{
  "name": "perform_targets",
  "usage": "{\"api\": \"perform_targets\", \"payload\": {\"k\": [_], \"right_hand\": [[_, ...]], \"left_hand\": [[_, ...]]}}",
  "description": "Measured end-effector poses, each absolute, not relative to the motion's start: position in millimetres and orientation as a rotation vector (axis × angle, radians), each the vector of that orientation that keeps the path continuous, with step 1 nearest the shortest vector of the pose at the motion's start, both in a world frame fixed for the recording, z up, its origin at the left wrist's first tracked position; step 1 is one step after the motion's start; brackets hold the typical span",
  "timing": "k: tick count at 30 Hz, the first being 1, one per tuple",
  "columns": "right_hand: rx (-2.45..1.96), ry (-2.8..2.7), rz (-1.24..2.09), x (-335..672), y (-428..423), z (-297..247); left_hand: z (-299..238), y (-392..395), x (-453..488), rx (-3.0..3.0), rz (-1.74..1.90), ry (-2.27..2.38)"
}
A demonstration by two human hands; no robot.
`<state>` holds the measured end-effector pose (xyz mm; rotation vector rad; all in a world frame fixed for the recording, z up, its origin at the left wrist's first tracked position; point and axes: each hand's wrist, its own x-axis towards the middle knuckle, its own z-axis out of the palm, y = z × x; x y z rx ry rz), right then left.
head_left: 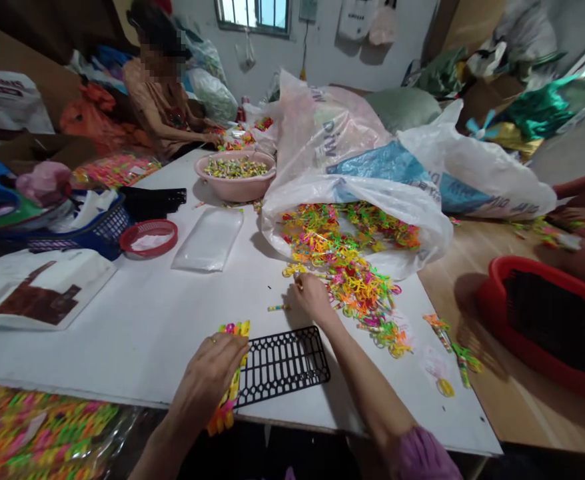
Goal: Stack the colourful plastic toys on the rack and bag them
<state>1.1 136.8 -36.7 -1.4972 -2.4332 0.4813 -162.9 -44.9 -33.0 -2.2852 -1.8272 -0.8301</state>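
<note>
My left hand [211,373] lies curled over the left end of a black plastic grid rack [283,364], closed on a row of colourful plastic pieces [228,393] set in that end. My right hand [311,298] reaches forward to the near edge of a heap of small neon plastic pieces [353,277], fingers pinched on one piece. The heap spills from a big white plastic bag [372,167] lying open on the white table [147,320]. A single loose piece [278,307] lies just left of my right hand.
A pink bowl [236,175] of pieces, a clear flat bag [208,239], a small red basket [148,237] and a blue basket [97,230] stand further back. Another person [165,93] sits at the far end. A red tub [547,320] stands at the right. Bagged finished pieces [37,427] lie at my near left.
</note>
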Motion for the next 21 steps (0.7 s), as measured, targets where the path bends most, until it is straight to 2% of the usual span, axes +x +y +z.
{"api": "perform_targets", "payload": {"k": [2,7,9,13,15,18,21], "right_hand": [[-1.669,-2.484,0.312,-7,163,-31],[-1.646,-2.514,0.307,-18,160,-32],[-1.565,-2.454,0.42,-11,143,-31],[-1.354,-2.27,0.866,7,103,-26],[-1.242,-2.223,1.034,12,84,-22],[-1.061,-2.218,1.128,16,60,-12],[-0.946,-2.251,1.223,18,44,-1]], "left_hand": [[-33,-44,-162,-2.276,-0.816,-1.829],[-31,-39,-165,-2.2,-0.815,-1.906],[-29,-34,-170,-2.181,-0.76,-1.964],[-17,-22,-177,-2.143,-0.709,-2.099],[-6,-17,-175,-2.076,-0.856,-2.193],[13,-15,-164,-1.993,-1.269,-2.454],[30,-15,-149,-2.157,-1.607,-2.741]]}}
